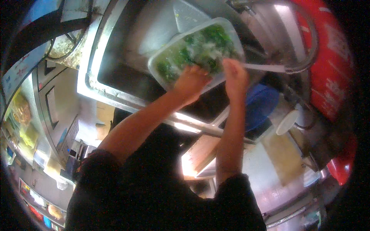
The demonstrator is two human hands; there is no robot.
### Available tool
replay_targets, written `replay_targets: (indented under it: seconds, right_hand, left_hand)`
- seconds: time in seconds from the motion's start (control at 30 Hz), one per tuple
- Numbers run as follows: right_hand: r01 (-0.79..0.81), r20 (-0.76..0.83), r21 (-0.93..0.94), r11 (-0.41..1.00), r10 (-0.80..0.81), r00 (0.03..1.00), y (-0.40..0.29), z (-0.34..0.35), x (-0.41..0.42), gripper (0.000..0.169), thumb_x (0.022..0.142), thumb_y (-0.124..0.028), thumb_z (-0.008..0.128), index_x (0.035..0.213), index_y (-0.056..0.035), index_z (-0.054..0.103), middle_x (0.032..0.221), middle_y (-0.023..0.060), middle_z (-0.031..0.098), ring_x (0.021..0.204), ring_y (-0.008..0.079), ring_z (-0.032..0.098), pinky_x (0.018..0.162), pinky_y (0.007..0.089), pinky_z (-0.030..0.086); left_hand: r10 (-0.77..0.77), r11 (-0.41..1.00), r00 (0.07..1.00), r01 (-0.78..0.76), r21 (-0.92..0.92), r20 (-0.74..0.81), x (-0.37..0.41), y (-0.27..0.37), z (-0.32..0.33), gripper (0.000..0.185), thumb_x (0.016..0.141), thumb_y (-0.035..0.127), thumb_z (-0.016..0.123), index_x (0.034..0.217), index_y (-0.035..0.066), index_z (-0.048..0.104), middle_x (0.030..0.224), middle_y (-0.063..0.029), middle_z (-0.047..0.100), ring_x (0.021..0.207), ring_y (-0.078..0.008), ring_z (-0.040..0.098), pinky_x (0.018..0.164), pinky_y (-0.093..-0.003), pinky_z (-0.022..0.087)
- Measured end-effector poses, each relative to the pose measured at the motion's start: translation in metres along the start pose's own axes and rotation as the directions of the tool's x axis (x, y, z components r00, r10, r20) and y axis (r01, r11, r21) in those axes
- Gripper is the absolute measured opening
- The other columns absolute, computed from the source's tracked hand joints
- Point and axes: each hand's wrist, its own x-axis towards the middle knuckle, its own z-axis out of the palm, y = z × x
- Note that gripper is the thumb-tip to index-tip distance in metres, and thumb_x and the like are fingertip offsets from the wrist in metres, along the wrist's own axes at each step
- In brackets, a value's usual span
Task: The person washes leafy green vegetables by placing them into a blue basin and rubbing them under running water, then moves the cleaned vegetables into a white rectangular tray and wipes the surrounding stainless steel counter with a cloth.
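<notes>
A translucent plastic tub [196, 29] holds chopped leafy greens [212, 37] in water, inside a metal sink [89, 62]. My left hand [193, 79] is at the tub's near side, its fingertips at the greens; blur hides whether they grip any. To its right, my right hand [235, 75] is raised over the tub's right rim, its fingers bent close together; whether they hold something cannot be seen. A pale hose end [264, 68] reaches the tub's right side beside that hand.
A blue plastic basin [260, 104] and a pale round lid or dish [287, 122] lie right of the sink. A wooden board [202, 153] is below its near edge. Red material [329, 63] borders the far right. Metal cabinet doors [57, 95] stand at left.
</notes>
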Motion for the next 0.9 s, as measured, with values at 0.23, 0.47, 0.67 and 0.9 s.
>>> replay_targets:
  seconds: [0.23, 0.47, 0.67, 0.9]
  right_hand:
    - [-0.133, -0.057, 0.283, 0.950, 0.155, 0.986, 0.035, -0.006, -0.025, 0.025, 0.102, -0.022, 0.063, 0.111, -0.0003, 0.071, 0.095, 0.0074, 0.072, 0.085, 0.0160, 0.067, 0.080, 0.0298, 0.054]
    - [-0.082, -0.071, 0.263, 0.961, 0.105, 0.992, -0.005, -0.004, -0.042, 0.024, 0.102, -0.020, 0.063, 0.112, 0.0005, 0.071, 0.098, 0.0075, 0.072, 0.088, 0.0157, 0.066, 0.082, 0.0291, 0.053]
    - [-0.038, 0.007, 0.279, 0.960, 0.038, 0.999, -0.028, 0.017, -0.046, 0.021, 0.101, -0.016, 0.064, 0.112, 0.0008, 0.070, 0.100, 0.0073, 0.072, 0.092, 0.0157, 0.066, 0.086, 0.0295, 0.052]
    - [0.014, -0.027, 0.216, 0.976, -0.008, 1.000, -0.043, 0.025, -0.037, 0.021, 0.101, -0.016, 0.064, 0.114, 0.0005, 0.070, 0.102, 0.0084, 0.072, 0.093, 0.0157, 0.068, 0.085, 0.0285, 0.053]
  left_hand:
    - [-0.026, 0.977, 0.999, 0.033, -0.210, 0.037, 0.016, -0.007, 0.007, 0.014, 0.086, 0.020, 0.070, 0.096, 0.014, 0.077, 0.112, -0.0097, 0.071, 0.120, -0.0312, 0.057, 0.101, -0.0464, 0.041]
    - [-0.234, -0.310, 0.932, 0.199, -0.930, 0.277, -0.018, -0.025, -0.084, 0.016, 0.099, 0.015, 0.067, 0.111, 0.006, 0.072, 0.128, -0.0161, 0.069, 0.120, -0.0335, 0.066, 0.108, -0.0481, 0.049]
    - [-0.160, -0.604, 0.962, 0.081, -0.793, 0.221, -0.044, -0.037, -0.127, 0.023, 0.105, 0.014, 0.056, 0.123, 0.003, 0.065, 0.132, -0.0180, 0.066, 0.124, -0.0371, 0.064, 0.110, -0.0532, 0.049]
    - [-0.187, -0.519, 0.976, -0.004, -0.855, 0.109, -0.064, -0.037, -0.143, 0.026, 0.102, 0.011, 0.059, 0.127, 0.002, 0.061, 0.131, -0.0178, 0.066, 0.122, -0.0352, 0.065, 0.108, -0.0515, 0.050]
